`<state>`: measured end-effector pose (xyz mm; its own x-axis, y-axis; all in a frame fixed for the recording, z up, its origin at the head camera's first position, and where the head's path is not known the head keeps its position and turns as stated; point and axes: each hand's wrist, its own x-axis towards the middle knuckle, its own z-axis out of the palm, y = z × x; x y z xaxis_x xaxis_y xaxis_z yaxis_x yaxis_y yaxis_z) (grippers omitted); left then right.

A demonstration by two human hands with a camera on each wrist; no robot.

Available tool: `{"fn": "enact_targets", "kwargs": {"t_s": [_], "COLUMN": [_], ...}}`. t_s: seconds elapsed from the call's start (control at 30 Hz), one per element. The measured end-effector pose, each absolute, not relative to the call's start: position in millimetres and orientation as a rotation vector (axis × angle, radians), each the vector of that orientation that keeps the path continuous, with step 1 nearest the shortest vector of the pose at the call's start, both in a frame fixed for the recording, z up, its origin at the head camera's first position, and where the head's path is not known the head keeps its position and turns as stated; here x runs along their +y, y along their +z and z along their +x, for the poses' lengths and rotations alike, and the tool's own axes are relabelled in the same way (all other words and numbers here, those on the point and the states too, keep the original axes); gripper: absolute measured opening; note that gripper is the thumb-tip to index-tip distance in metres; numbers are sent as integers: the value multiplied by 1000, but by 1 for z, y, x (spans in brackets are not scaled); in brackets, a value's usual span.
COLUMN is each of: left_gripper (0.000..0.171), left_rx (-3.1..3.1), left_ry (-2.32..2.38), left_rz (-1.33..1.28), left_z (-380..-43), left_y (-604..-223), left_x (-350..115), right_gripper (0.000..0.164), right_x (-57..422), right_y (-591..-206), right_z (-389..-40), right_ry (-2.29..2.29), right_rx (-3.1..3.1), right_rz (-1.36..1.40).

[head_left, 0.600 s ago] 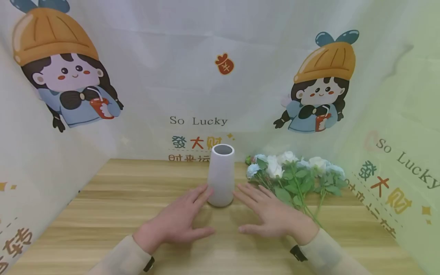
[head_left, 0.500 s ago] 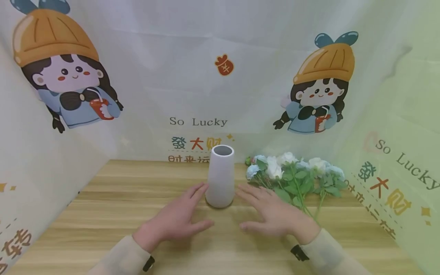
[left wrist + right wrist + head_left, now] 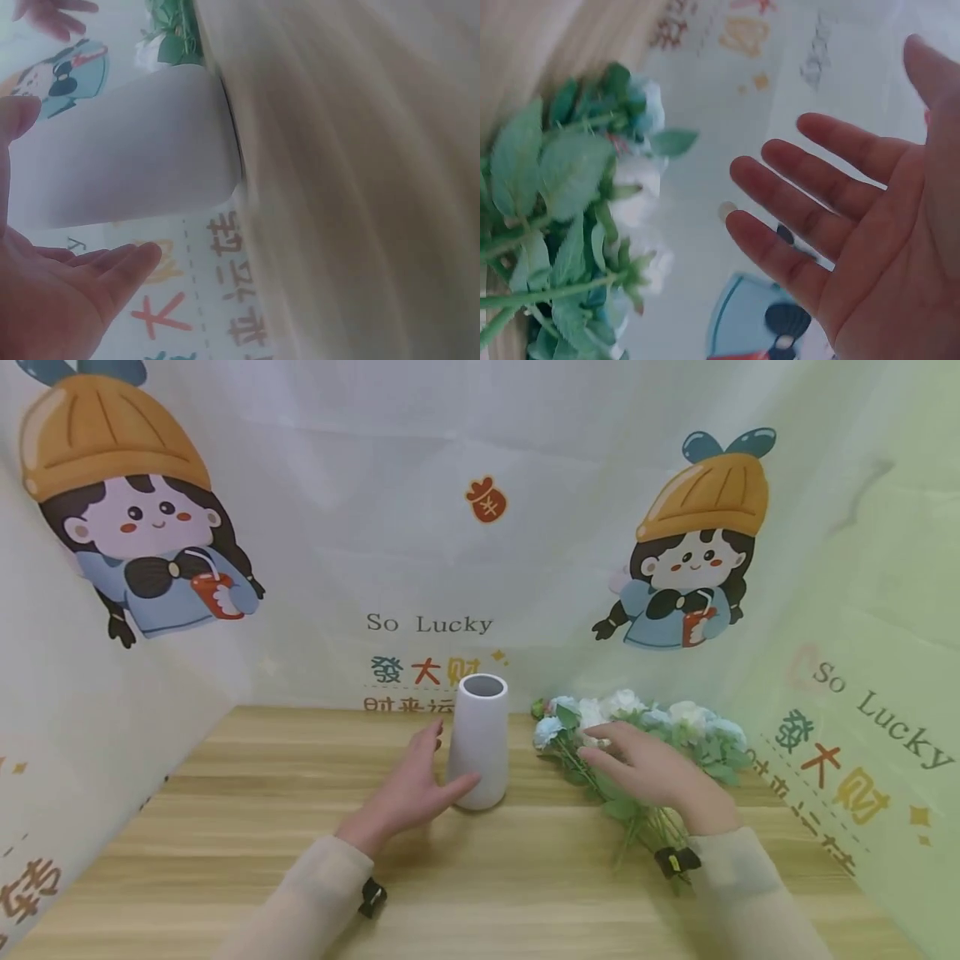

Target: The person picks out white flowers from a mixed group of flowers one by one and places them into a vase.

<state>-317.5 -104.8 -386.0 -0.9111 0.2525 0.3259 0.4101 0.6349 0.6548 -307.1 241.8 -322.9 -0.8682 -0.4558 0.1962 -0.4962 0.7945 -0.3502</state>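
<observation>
A white tapered vase (image 3: 480, 743) stands upright on the wooden table. My left hand (image 3: 408, 793) is at its left side, thumb on the near side and fingers spread behind; in the left wrist view the vase (image 3: 135, 150) lies between thumb and fingers, with a gap to the fingertips. My right hand (image 3: 652, 768) hovers over a bunch of artificial flowers (image 3: 555, 731), white and pale blue with green leaves. In the right wrist view that hand (image 3: 870, 217) has its fingers loosely extended and holds nothing, beside the flowers (image 3: 577, 210).
The flower stems (image 3: 637, 843) point toward the front of the wooden table (image 3: 262, 827). A printed cloth (image 3: 360, 527) with cartoon figures hangs behind and on both sides of the table.
My right hand has left the vase's side and moved right and up, over the flowers. My left hand has turned upright, its thumb now in front of the vase.
</observation>
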Motion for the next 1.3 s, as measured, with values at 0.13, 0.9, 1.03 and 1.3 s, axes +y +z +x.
{"fn": "enact_targets", "kwargs": {"t_s": [0.13, 0.9, 1.03, 1.3], "left_gripper": [108, 82, 84, 85], "left_rx": [-2606, -2638, -2658, -2657], "left_ry": [-1279, -1233, -1219, -1208], "left_rz": [-486, -489, -485, -484], "left_z": [-325, -335, -335, -334], "left_y": [-390, -388, -389, -388], "left_x": [-98, -86, -86, -87], "right_gripper": [66, 42, 34, 26], "right_x": [257, 290, 288, 289], "right_y": [-323, -348, -354, -354], "right_z": [-322, -340, -337, -339], "right_ry": [668, 511, 556, 580], "right_rx": [-2898, -3152, -3162, -3108], "right_rz": [629, 80, 23, -44]}}
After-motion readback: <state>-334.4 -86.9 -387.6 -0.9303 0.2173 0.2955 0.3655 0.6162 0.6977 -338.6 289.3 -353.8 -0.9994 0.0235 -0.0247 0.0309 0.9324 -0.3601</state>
